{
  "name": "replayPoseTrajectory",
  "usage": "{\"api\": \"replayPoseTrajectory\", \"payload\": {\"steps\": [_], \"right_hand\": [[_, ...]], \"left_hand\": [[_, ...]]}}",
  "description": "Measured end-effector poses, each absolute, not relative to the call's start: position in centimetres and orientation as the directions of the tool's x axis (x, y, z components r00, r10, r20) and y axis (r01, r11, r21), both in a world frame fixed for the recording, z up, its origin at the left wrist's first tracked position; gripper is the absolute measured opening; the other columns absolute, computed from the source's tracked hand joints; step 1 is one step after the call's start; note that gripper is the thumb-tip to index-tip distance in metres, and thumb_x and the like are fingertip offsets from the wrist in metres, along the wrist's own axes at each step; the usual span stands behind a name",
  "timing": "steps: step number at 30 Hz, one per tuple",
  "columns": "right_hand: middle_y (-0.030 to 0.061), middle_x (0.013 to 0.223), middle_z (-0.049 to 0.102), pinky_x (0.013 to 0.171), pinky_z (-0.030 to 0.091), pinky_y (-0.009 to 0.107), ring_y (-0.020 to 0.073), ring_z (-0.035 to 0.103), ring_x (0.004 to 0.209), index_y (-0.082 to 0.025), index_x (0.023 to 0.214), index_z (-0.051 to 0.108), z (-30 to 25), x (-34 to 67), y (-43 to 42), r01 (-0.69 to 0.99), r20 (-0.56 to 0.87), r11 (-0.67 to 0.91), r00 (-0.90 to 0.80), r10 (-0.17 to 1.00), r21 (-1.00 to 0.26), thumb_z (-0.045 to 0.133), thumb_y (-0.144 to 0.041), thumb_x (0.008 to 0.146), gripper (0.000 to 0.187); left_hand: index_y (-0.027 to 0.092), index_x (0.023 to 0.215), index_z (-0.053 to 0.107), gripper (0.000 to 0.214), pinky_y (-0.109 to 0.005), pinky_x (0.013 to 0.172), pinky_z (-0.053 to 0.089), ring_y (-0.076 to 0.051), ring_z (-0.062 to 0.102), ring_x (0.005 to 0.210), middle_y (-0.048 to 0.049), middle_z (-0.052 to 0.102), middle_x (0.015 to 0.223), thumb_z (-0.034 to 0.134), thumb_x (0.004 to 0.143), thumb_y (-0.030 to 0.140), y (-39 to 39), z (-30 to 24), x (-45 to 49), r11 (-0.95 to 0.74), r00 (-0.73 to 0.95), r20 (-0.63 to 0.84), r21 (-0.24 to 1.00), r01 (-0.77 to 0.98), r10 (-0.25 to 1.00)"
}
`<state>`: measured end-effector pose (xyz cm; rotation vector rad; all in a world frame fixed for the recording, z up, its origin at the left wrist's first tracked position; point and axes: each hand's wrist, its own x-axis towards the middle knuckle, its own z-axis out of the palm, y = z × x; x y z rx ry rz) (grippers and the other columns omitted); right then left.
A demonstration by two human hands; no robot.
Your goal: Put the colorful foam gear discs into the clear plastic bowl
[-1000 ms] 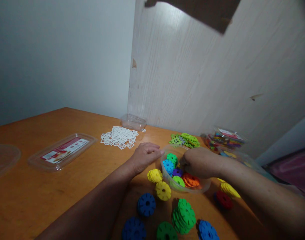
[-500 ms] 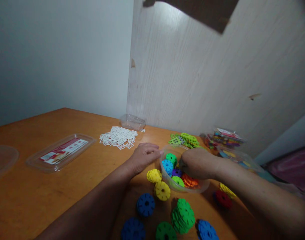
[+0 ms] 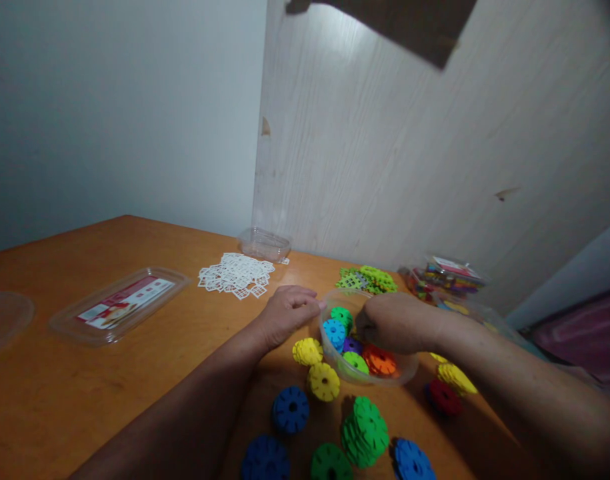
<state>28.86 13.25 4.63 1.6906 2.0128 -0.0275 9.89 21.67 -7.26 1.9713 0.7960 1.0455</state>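
Note:
A clear round plastic tub [image 3: 345, 368] holds slotted plastic discs in stacks: a green stack [image 3: 341, 319], light blue discs [image 3: 335, 333], a purple disc [image 3: 353, 345], lime discs [image 3: 355, 363] and orange discs [image 3: 379, 360]. My left hand [image 3: 291, 312] is at the tub's left rim, thumb and fingers closed at the edge. Down inside the tub's right side reaches my right hand [image 3: 395, 323], curled with its fingertips hidden, so what it grips cannot be seen. Outside, yellow discs [image 3: 323, 382] lie against the tub's near left side.
Nearer stand stacks of blue discs [image 3: 291, 409] and green discs [image 3: 365, 432]; red discs [image 3: 443, 397] lie under my right forearm. Farther back are white lattice pieces [image 3: 237, 275], an open clear box [image 3: 265, 245], lime pieces [image 3: 377, 279] and a filled box [image 3: 452, 273]. A clear lid [image 3: 122, 307] lies left.
My right hand has shifted slightly left within the tub, and its forearm is a little lower, uncovering more of the yellow discs at right. My left hand stays at the rim.

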Motion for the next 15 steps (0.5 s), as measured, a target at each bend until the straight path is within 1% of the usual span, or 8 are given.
{"api": "replayPoseTrajectory", "payload": {"steps": [3, 9, 15], "right_hand": [[0.0113, 0.092, 0.079, 0.06, 0.041, 0.03, 0.0276, 0.073, 0.082, -0.024, 0.093, 0.082, 4.5, 28.5, 13.1, 0.927, -0.416, 0.244, -0.11, 0.903, 0.286, 0.053, -0.029, 0.084, 0.03], [0.0145, 0.092, 0.078, 0.057, 0.039, 0.029, 0.0274, 0.072, 0.079, -0.019, 0.092, 0.081, 3.6, 28.0, 13.1, 0.918, -0.392, 0.249, -0.116, 0.913, 0.309, 0.051, -0.029, 0.086, 0.032], [0.0091, 0.09, 0.079, 0.058, 0.039, 0.028, 0.025, 0.071, 0.079, -0.026, 0.094, 0.082, 3.9, 28.6, 13.5, 0.934, -0.394, 0.242, -0.124, 0.911, 0.264, 0.055, -0.03, 0.082, 0.03]], "left_hand": [[0.023, 0.072, 0.077, 0.031, -0.036, 0.089, 0.05, -0.024, 0.066, 0.095, -0.0054, 0.073, 0.086, 0.065, 0.084, 0.049, 21.8, -7.4, 9.9, -0.541, 0.484, 0.405, 0.822, 0.178, 0.775], [0.022, 0.074, 0.078, 0.033, -0.037, 0.09, 0.05, -0.025, 0.066, 0.097, -0.0065, 0.073, 0.087, 0.065, 0.083, 0.051, 21.7, -7.4, 10.0, -0.533, 0.469, 0.403, 0.826, 0.183, 0.786], [0.023, 0.074, 0.079, 0.033, -0.037, 0.091, 0.049, -0.025, 0.066, 0.096, -0.0067, 0.074, 0.091, 0.065, 0.083, 0.051, 21.7, -7.3, 9.9, -0.543, 0.471, 0.414, 0.822, 0.175, 0.779]]}}
